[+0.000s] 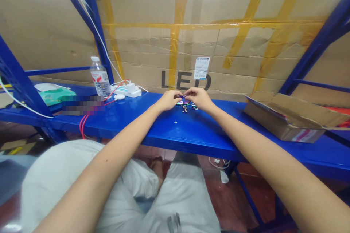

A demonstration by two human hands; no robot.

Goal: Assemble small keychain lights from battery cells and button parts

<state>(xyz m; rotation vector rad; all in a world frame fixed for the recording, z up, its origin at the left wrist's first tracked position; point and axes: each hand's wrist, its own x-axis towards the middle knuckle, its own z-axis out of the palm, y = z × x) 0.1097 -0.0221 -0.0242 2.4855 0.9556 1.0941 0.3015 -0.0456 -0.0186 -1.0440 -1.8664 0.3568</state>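
Observation:
Both my arms reach forward over a blue metal shelf [153,127]. My left hand [168,99] and my right hand [198,98] meet fingertip to fingertip, each pinched on a small shiny multicoloured piece [182,97] held between them. Under the hands lies a little pile of similar small colourful metallic parts [186,106]. What exactly the piece is I cannot make out. A tiny white speck [175,122] lies on the shelf nearer me.
A water bottle [100,77] stands at the left, beside a white power strip [126,89] with red and white cables. An open cardboard box [290,119] sits at the right. Taped cardboard [218,36] marked LED walls the back. Blue rack posts [93,22] flank the shelf.

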